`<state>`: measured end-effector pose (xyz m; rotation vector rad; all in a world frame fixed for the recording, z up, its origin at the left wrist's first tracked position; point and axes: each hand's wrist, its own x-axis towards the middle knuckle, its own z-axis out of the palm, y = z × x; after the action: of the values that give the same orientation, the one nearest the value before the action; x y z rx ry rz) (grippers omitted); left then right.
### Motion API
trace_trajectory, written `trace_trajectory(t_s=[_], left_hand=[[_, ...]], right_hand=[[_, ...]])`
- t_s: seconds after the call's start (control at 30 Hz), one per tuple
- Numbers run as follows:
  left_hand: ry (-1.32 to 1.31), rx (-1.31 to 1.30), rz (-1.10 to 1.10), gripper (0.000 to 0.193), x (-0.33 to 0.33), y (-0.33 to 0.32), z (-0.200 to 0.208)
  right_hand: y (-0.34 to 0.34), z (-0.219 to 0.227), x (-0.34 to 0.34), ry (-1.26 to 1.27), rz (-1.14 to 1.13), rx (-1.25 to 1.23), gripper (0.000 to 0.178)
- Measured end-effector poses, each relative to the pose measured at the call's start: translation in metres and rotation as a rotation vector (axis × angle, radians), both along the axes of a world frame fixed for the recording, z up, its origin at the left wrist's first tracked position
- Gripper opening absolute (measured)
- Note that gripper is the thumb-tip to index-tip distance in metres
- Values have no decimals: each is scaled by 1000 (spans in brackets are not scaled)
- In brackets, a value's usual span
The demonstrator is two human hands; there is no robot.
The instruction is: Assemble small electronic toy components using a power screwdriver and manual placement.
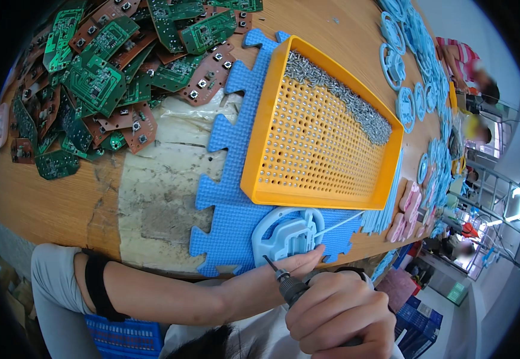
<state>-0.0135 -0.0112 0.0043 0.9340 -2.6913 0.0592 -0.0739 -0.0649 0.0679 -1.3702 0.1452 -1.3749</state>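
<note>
My right hand [344,314] is wrapped round a dark electric screwdriver [291,286], its thin bit pointing up and left. The bit's tip is close to the near edge of a light blue plastic housing [293,236], a rounded shell with a ring-like rim and raised inner walls. At the housing's near edge, my left hand [299,263] steadies it with the fingers against it; the screwdriver partly hides this hand. A thin light blue rod [344,221] slants up from the housing's right side. Beneath lies a blue foam mat [221,206] with jigsaw edges.
An orange tray [326,200] with a perforated plate and a heap of small screws [344,96] stands on the mat. Green and brown circuit boards [101,84] are piled far left. Light blue plastic parts [412,105] and pink parts [406,209] line the right. Other people sit beyond.
</note>
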Motion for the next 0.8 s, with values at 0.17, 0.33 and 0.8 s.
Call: trace_trajectory(t_s=[0.17,0.33,0.8], left_hand=[[86,-44,54,46,-2,0,0],[227,64,70,44,-3,-3,-3],[-10,175,-152,51,-5,-6,3]], right_hand=[[-27,0,-26,169,500,-83,5],[-50,-3,-17,174,760,-163,6],[-98,32,-33,83,651,-197,32]])
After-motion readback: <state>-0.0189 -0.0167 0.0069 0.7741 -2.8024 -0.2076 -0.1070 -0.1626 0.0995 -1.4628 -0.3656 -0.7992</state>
